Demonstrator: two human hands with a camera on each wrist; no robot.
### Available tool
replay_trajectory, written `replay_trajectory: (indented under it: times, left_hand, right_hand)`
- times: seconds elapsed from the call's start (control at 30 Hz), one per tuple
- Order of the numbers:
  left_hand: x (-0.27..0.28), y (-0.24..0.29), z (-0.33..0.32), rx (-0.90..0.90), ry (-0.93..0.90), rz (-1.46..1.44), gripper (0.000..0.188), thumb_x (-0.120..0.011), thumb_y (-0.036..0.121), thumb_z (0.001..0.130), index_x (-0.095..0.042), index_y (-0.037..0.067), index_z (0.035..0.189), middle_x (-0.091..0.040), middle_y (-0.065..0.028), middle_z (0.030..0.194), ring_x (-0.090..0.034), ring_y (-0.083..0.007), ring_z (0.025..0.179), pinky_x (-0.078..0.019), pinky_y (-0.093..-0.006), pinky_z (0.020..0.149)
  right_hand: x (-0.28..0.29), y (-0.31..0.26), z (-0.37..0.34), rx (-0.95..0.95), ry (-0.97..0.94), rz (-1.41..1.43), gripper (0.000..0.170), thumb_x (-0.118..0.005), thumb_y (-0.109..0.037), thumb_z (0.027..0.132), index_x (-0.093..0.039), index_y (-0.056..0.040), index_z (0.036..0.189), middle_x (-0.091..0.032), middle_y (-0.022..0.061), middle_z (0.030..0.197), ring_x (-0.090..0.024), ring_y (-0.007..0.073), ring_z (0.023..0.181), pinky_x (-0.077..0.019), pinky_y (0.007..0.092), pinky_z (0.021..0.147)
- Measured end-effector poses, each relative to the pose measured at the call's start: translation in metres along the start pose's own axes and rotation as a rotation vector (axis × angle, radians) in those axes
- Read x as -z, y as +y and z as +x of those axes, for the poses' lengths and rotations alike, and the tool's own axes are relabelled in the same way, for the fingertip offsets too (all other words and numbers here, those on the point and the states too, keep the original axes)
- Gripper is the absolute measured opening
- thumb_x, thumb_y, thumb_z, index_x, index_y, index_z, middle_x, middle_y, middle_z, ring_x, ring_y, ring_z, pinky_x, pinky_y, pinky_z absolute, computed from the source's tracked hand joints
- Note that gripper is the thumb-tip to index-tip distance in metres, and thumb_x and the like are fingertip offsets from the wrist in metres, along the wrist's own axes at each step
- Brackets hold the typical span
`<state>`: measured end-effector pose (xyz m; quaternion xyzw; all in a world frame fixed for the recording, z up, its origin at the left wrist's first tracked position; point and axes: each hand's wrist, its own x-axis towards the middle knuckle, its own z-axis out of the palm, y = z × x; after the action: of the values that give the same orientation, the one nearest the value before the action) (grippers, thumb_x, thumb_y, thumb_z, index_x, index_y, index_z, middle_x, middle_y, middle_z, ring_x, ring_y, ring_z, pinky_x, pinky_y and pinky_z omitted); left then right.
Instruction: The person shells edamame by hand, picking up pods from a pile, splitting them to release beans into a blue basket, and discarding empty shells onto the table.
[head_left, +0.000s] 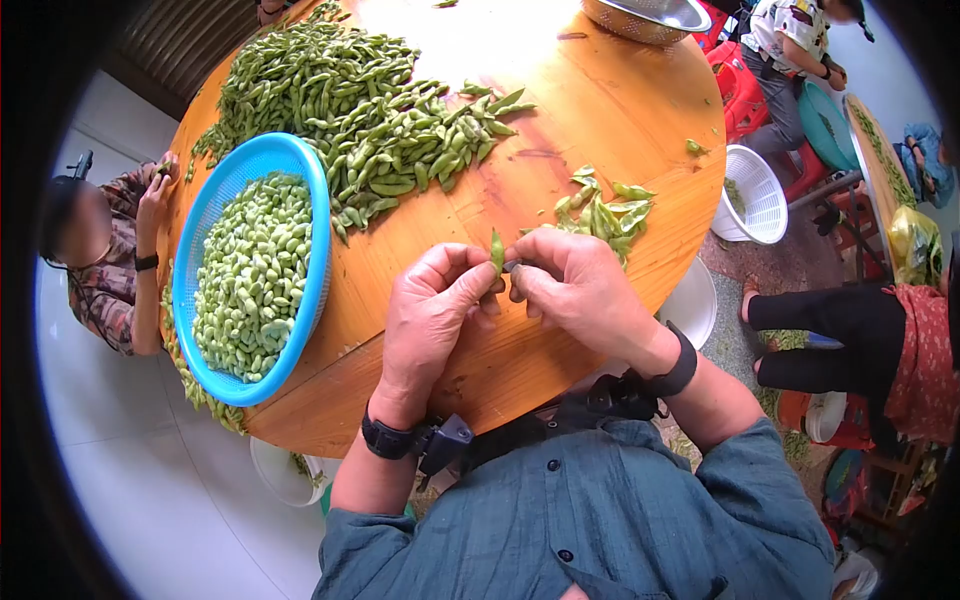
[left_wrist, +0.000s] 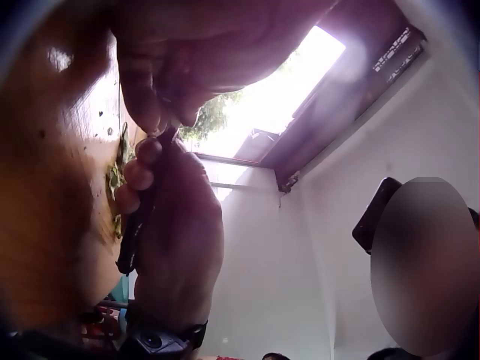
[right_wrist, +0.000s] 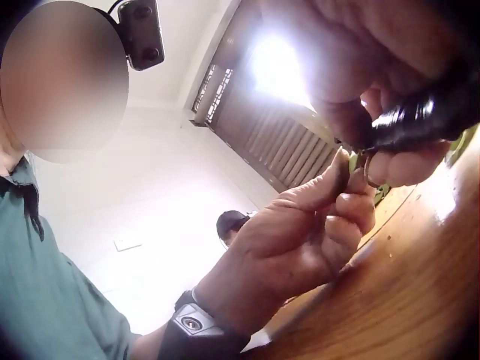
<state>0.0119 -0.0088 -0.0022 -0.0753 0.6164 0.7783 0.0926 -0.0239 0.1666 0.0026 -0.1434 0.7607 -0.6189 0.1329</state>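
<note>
My left hand (head_left: 432, 312) pinches a green soybean pod (head_left: 497, 250) upright between thumb and index finger, over the near part of the table. Close beside it, my right hand (head_left: 582, 290) grips a slim black-handled tool (right_wrist: 420, 124). The shiny black handle runs across its curled fingers in the right wrist view. From the left wrist, the dark handle (left_wrist: 135, 236) sticks out below those fingers. The fingertips of both hands meet around the pod. What kind of tool it is stays hidden by the fingers.
Left of my hands stands a blue basket (head_left: 322, 235) of shelled beans. Behind it spreads a large heap of pods (head_left: 330, 100). Opened husks (head_left: 610, 215) lie right of my hands on the round wooden table (head_left: 570, 130). A metal colander (head_left: 640, 25) sits at the far edge; other people work nearby.
</note>
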Motion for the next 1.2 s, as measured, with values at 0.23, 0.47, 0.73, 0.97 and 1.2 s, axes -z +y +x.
replay_trajectory:
  times: [0.23, 0.47, 0.73, 0.97, 1.2]
  left_hand:
    - [-0.008, -0.003, -0.005, -0.116, 0.095, 0.189, 0.010, -0.067, 0.005, 0.090, -0.059, 0.000, 0.092, -0.063, -0.0025, 0.080, -0.060, -0.0084, 0.068, -0.0482, -0.0215, 0.057]
    - [-0.009, -0.009, -0.004, -0.538, 0.160, 0.684, 0.014, -0.068, -0.001, 0.085, -0.055, -0.002, 0.087, -0.062, -0.0140, 0.075, -0.062, -0.0215, 0.064, -0.0489, -0.0325, 0.059]
    - [-0.011, -0.011, -0.002, -0.709, 0.186, 0.869, 0.013, -0.067, -0.002, 0.084, -0.055, 0.000, 0.086, -0.058, -0.0177, 0.074, -0.060, -0.0352, 0.068, -0.0482, -0.0382, 0.060]
    - [-0.001, -0.005, -0.005, -0.139, 0.072, 0.397, 0.008, -0.063, 0.002, 0.090, -0.056, 0.000, 0.089, -0.062, -0.0076, 0.075, -0.058, -0.0162, 0.056, -0.0452, -0.0302, 0.051]
    - [0.004, -0.002, 0.003, 0.101, -0.098, -0.212, 0.010, -0.060, 0.012, 0.095, -0.057, 0.003, 0.093, -0.062, -0.0036, 0.077, -0.055, -0.0076, 0.056, -0.0457, -0.0203, 0.048]
  right_hand:
    - [-0.005, 0.003, 0.004, 0.165, 0.051, -0.159, 0.013, -0.057, -0.005, 0.083, -0.064, 0.0045, 0.089, -0.066, 0.0233, 0.080, -0.066, 0.0363, 0.070, -0.0519, 0.0396, 0.064]
    - [-0.012, 0.005, 0.004, 0.348, 0.112, -0.362, 0.011, -0.056, -0.003, 0.083, -0.058, 0.0031, 0.092, -0.063, 0.0248, 0.077, -0.063, 0.0415, 0.073, -0.0507, 0.0458, 0.064]
    - [-0.012, 0.008, 0.012, 0.298, 0.089, -0.264, 0.007, -0.054, -0.002, 0.083, -0.057, 0.0030, 0.087, -0.062, 0.0248, 0.076, -0.062, 0.0423, 0.073, -0.0499, 0.0456, 0.063]
    - [-0.004, 0.007, 0.016, 0.295, -0.020, -0.266, 0.008, -0.055, -0.003, 0.083, -0.058, 0.0029, 0.086, -0.061, 0.0238, 0.073, -0.062, 0.0403, 0.070, -0.0493, 0.0436, 0.062]
    - [0.001, -0.001, 0.012, 0.149, -0.076, -0.170, 0.008, -0.055, -0.004, 0.082, -0.058, 0.0028, 0.085, -0.060, 0.0225, 0.071, -0.063, 0.0374, 0.067, -0.0490, 0.0417, 0.061]
